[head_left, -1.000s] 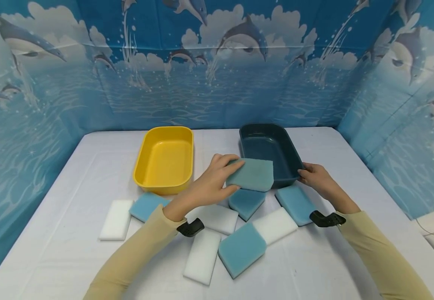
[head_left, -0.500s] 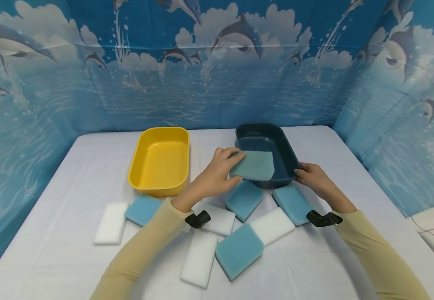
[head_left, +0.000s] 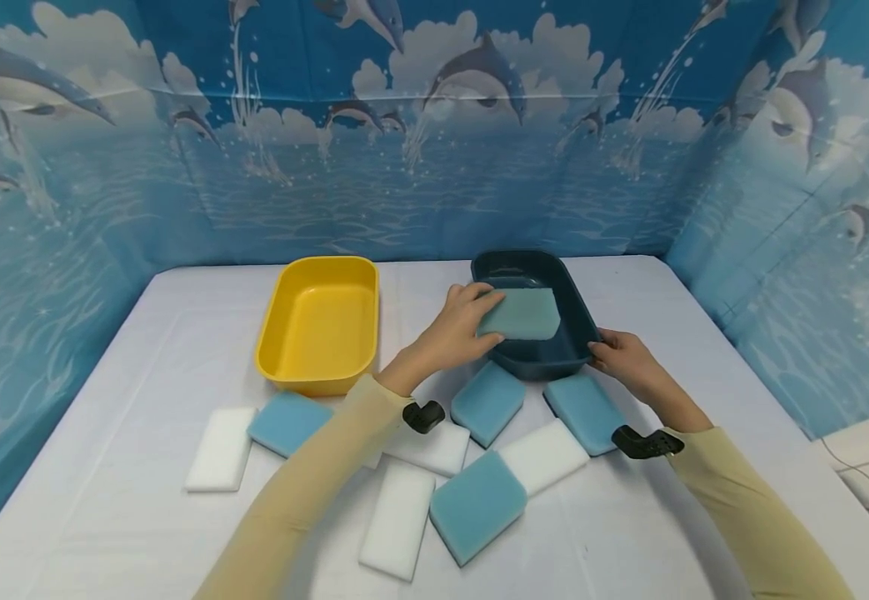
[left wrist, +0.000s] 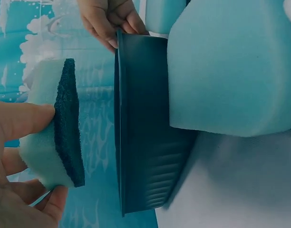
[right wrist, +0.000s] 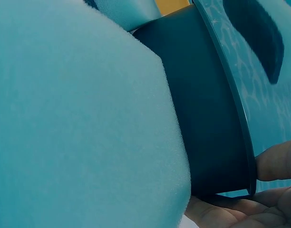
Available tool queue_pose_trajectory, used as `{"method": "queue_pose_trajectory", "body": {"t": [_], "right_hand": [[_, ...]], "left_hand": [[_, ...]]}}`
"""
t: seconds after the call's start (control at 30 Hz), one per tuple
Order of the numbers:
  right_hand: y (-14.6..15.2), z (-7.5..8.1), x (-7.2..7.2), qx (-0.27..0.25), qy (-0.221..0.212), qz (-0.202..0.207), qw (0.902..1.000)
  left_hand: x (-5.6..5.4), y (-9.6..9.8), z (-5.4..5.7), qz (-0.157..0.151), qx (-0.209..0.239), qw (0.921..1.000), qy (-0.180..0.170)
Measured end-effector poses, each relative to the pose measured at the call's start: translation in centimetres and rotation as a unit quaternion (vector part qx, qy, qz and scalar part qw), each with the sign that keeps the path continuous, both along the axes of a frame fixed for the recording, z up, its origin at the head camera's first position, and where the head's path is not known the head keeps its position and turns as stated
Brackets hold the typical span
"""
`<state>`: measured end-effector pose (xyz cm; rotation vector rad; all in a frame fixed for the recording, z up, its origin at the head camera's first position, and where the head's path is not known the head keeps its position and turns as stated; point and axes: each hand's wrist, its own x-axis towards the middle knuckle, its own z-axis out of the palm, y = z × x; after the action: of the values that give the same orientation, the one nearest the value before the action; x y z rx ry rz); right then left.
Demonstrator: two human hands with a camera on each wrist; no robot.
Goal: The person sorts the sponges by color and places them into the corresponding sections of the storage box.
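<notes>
Blue scouring sponge (head_left: 524, 315): on my feed, above the dark blue tray (head_left: 542, 367), apart from its rim, scouring layer (left wrist: 71, 137) downward.
Left hand (head_left: 455, 333): I see it pinching that sponge at one end.
Right hand (head_left: 625, 357): gripping the dark blue tray's near right corner.
Yellow tray (head_left: 322, 325): on the desk (head_left: 119, 517), left of the other.
</notes>
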<state>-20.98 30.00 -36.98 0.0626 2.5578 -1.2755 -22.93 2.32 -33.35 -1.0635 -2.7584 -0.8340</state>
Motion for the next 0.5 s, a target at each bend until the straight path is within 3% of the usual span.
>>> {"method": "queue_pose_trajectory", "body": {"t": [0.5], "right_hand": [[0.0,0.0,0.1,-0.002,0.001,0.001,1.0]], "left_hand": [[-2.6,2.2,-2.0,0.039,0.004,0.9992,0.002]]}}
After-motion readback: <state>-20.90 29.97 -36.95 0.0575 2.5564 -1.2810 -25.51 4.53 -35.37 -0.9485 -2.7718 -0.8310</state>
